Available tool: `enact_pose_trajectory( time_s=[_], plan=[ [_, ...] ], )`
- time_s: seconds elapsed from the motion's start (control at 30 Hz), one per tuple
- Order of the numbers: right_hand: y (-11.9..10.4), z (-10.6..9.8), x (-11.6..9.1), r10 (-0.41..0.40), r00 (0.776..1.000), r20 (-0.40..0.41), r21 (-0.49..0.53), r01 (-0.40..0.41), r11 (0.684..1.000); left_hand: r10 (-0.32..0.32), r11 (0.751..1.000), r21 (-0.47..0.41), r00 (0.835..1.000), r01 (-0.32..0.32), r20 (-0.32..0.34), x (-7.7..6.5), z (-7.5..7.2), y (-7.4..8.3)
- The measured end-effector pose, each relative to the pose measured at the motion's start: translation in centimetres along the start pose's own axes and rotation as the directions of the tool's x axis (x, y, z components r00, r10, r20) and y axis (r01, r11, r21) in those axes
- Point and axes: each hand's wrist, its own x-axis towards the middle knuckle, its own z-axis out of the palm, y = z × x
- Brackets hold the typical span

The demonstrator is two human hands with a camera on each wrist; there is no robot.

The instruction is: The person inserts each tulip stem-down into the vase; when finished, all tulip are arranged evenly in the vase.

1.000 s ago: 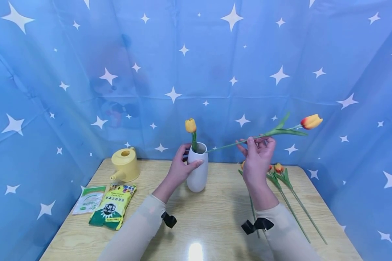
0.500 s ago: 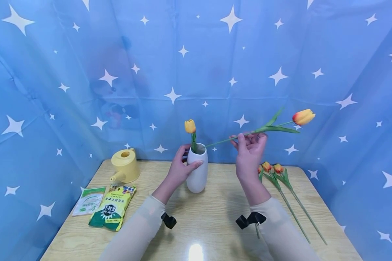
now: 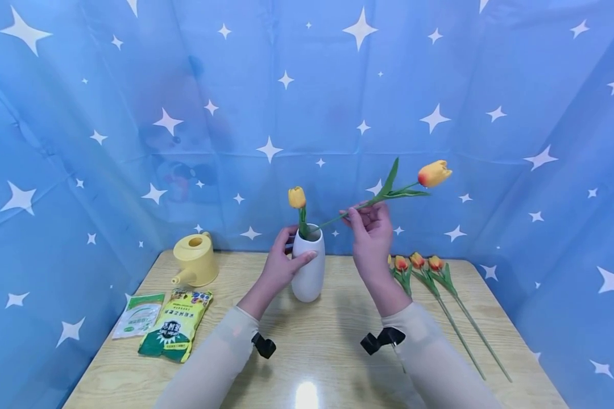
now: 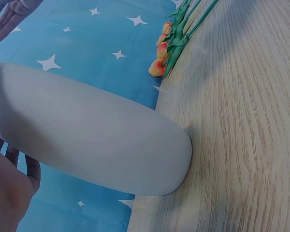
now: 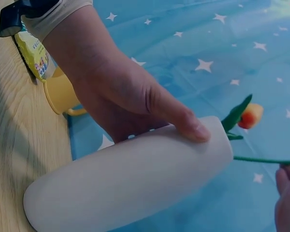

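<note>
A white vase (image 3: pixel 308 278) stands on the table with one yellow tulip (image 3: pixel 297 197) upright in its mouth. My left hand (image 3: pixel 280 266) grips the vase near its rim, thumb across the front and fingers round the far side. To the right, my right hand (image 3: pixel 373 238) pinches the stem of a yellow-and-red tulip (image 3: pixel 434 174) between thumb and fingers. That tulip slants, bloom up to the right, and its stem's lower end is inside the vase mouth. In the right wrist view the green stem (image 5: pixel 263 160) runs from the vase rim to the right fingers.
Several more tulips (image 3: pixel 435 264) lie on the table (image 3: pixel 332 363) at the right, partly behind the right arm. At the left are a yellow watering can (image 3: pixel 196 262), a yellow-green bag (image 3: pixel 176 326) and a white-green packet (image 3: pixel 139 314). A starry blue curtain (image 3: pixel 317 113) hangs behind.
My right hand has moved left toward the vase, and the held tulip's stem has slid further into the mouth and become steeper. The left hand and vase have stayed put.
</note>
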Motion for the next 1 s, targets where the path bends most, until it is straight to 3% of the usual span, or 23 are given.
enact_pose_trajectory(
  time_s=[0.3,0.77,1.0],
  plan=[
    [0.7,1.3,0.3,0.055,0.995,0.079,-0.119,-0.046,0.992,0.008,1.000,0.011,1.000,-0.008,-0.010,0.1,-0.2,0.1],
    [1.7,2.4,0.1,0.149,0.976,0.160,-0.397,-0.075,0.915,0.042,0.999,-0.002,0.999,-0.042,-0.011,0.1,0.1,-0.4],
    [2.2,2.6,0.2,0.153,0.967,0.202,-0.437,-0.051,0.898,0.053,0.999,-0.004,0.999,-0.053,-0.013,0.1,0.1,-0.4]
  ],
)
